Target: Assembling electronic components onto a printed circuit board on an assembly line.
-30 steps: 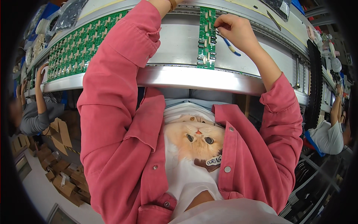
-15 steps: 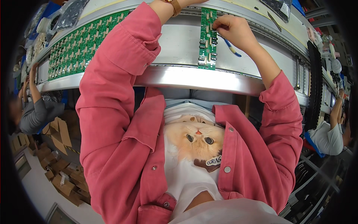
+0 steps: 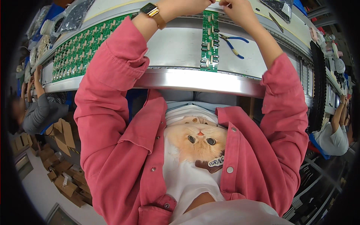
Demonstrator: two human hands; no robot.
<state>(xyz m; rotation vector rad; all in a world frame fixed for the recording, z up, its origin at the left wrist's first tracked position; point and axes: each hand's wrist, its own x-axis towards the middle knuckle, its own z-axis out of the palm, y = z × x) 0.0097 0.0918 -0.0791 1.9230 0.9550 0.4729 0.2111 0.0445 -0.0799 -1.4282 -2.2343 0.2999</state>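
A narrow green circuit board strip point(image 3: 205, 35) with black and pale connectors lies across the rails of the metal track. Beyond its far end, at the picture's upper edge, are both hands. My left hand point(image 3: 183, 6), a watch on its wrist, is partly cut off, its visible fingers drawn together. Close by, my right hand point(image 3: 238, 10) has thumb and fingers pinched; anything held in either hand is too small or hidden. Pliers point(image 3: 235, 50) with blue and yellow handles lie just right of the strip, jaws toward it.
Rows of green boards point(image 3: 80, 52) fill the track at left. A metal rail point(image 3: 202, 80) borders the near side. Dark bags point(image 3: 75, 17) and a tweezer-like tool point(image 3: 276, 22) lie on the far bench. Co-workers sit at left point(image 3: 41, 108) and right point(image 3: 332, 137).
My right hand has left the strip's connectors and moved up to the far edge, beside my left hand. The pliers now show fully. The left forearm has turned, showing the watch face.
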